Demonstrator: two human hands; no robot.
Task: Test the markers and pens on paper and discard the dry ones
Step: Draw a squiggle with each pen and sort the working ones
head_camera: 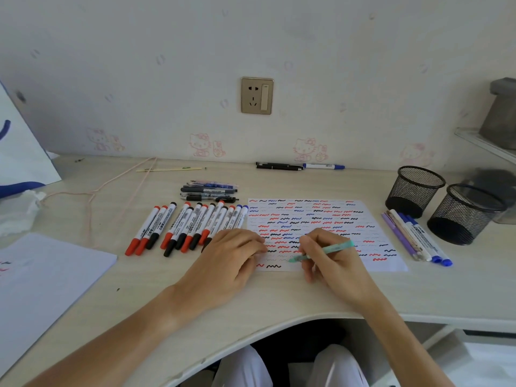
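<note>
The right hand [332, 258] has its fingers [307, 245] curled round a teal pen [321, 252], tip down on the paper [371, 219] near its lower edge, among rows of red, blue and black squiggles. The left hand [234, 255] lies flat with straight fingers, pressing the sheet's left edge onto the surface [279, 300] and holding nothing. Just past the left fingers a row of capped markers [190, 227] lies close-packed, with a cluster of dark pens [209, 191] beyond; I judge a careless sweep of that hand would scatter them and mix tested with untested. Beyond the right fingers a few pens [416, 236] lie beside the sheet, then two mesh cups [444, 202]. Little blank paper remains under the tip, so a faint mark could be lost among the old ones. The surface's curved front edge runs near both wrists; open room lies towards the wall.
</note>
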